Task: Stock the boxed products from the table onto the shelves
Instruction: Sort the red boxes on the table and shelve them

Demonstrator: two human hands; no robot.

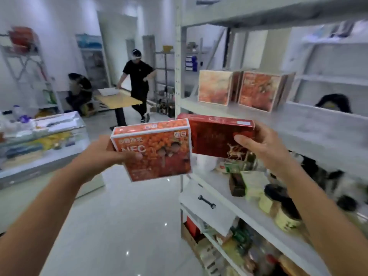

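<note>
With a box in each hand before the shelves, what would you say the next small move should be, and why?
Probably carry the right hand with its dark red box forward onto the middle shelf: that hand is nearer the shelving, and bare board shows beside the two orange boxes standing there. The orange NFC box in the left hand matches them and could follow.

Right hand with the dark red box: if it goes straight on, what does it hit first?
Probably the shelf board, its dark red box touching first; the right hand aims toward the standing orange boxes. Depth is unclear.
</note>
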